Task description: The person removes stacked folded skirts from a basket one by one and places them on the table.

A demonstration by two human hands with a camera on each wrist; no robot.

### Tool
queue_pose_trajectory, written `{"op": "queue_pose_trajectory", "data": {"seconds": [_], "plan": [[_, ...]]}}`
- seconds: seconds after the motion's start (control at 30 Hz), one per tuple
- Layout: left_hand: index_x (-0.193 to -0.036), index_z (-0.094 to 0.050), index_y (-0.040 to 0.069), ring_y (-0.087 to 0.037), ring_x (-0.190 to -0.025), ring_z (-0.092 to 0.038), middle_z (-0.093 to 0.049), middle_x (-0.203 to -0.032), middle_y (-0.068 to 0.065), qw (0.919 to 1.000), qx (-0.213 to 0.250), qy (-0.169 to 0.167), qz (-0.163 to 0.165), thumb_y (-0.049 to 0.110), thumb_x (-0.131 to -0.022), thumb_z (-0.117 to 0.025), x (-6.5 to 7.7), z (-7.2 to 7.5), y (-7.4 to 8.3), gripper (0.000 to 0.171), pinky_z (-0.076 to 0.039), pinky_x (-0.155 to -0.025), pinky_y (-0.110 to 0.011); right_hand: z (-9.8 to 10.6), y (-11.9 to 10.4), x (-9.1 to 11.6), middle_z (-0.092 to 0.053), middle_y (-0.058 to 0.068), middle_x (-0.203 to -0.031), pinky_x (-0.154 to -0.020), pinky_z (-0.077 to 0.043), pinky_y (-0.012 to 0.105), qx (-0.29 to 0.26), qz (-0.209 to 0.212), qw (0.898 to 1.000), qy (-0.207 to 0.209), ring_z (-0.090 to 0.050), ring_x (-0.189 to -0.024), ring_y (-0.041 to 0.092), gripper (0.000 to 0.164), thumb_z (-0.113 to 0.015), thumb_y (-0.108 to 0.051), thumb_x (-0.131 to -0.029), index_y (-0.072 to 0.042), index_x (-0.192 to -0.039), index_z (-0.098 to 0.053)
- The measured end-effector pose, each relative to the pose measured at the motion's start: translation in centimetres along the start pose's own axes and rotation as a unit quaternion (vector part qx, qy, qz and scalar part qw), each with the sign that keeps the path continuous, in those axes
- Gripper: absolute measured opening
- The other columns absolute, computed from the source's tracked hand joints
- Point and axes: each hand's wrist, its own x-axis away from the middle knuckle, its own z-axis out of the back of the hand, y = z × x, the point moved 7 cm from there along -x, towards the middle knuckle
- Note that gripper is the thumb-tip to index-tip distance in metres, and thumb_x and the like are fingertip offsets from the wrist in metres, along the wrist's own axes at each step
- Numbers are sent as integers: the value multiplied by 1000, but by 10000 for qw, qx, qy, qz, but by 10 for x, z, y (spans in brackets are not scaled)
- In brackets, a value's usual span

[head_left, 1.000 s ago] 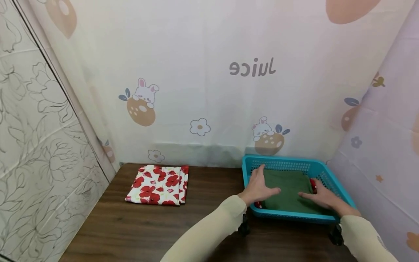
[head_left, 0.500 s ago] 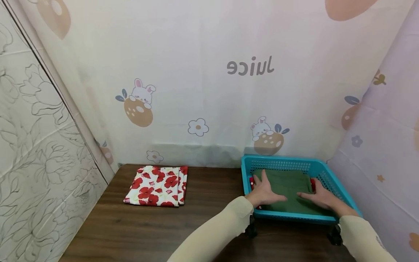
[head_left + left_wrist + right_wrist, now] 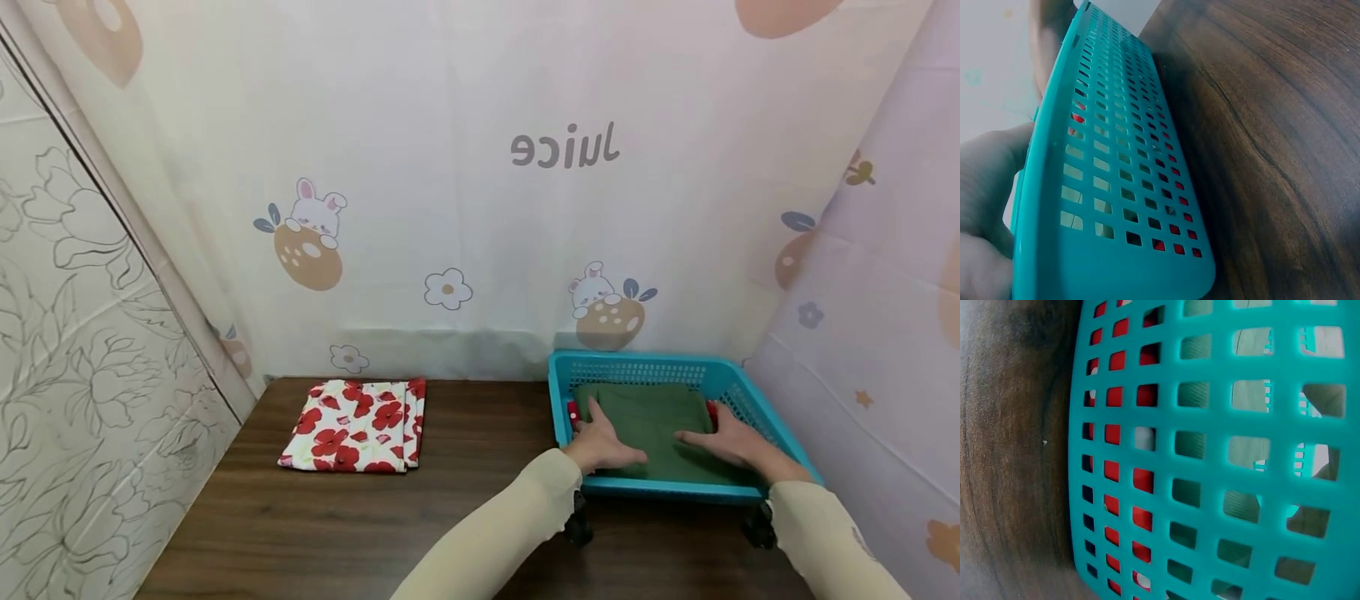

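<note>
A folded green cloth (image 3: 656, 421) lies in a blue-green plastic basket (image 3: 675, 492) on the right of the table. Red cloth with white spots (image 3: 573, 414) peeks out beneath it at the left. My left hand (image 3: 600, 446) rests at the green cloth's left side, fingers spread and thumb pointing right. At the opposite side, my right hand (image 3: 733, 439) touches the cloth, its thumb above the top and its other fingertips partly hidden. In the left wrist view, the left hand (image 3: 985, 181) shows behind the basket's rim. Basket holes reveal red and green cloth in the right wrist view.
A folded white cloth with red flowers (image 3: 352, 427) lies on the left of the dark wooden table (image 3: 322, 533). Patterned curtains (image 3: 450, 208) hang behind and at both sides. The basket stands close to the back and right curtains.
My left hand has shifted right and further into the basket, onto the green cloth's left side. My right hand has hardly moved. The head view has turned slightly.
</note>
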Motion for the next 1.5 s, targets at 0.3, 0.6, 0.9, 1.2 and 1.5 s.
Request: {"op": "queue_pose_trajectory", "data": {"seconds": [0.3,0.6,0.9,1.2,1.5], "plan": [[-166,-6,23,-32,-111,-63,-49,-151,-19,9998,96,153,-107,36,-84,-86,-8,2,-2,115,-55,-62,-42,-1,-3,1,-13,55,-150,-101,-35,77,44,41,10000,39,-26,-132,72,116,-57,-61,-97,24,-152,0],[-151,-37,19,-24,-69,-48,-63,-106,-11,9971,586,-90,-481,15,-93,-72,-11,0,2,68,-39,-52,-39,-1,-4,5,-17,55,-148,-101,-37,76,93,179,9998,41,-28,-131,71,110,-58,-58,-99,25,-150,-6],[-125,-62,19,-20,-92,-49,-58,-121,-4,9963,614,17,-608,7,-91,-71,-15,-4,1,36,-46,-69,-35,-1,0,3,-32,51,-139,-93,-44,68,-110,519,9983,235,-42,-122,66,78,-60,-37,-102,20,-141,-25],[-140,-59,22,-23,-118,-61,-61,-139,-2,9964,456,-119,-711,27,-95,-76,-16,-7,3,49,-55,-94,-44,-4,-3,3,-31,49,-140,-92,-43,70,-387,671,9963,374,-40,-124,65,83,-64,-40,-100,16,-144,-22],[-146,-54,27,-26,-129,-58,-57,-146,-2,9986,365,-251,-302,41,-94,-75,-25,-10,-2,58,-52,-101,-49,-7,-10,2,-27,46,-150,-97,-39,75,-340,787,9963,52,-33,-132,67,83,-67,-43,-98,10,-150,-30]]}}
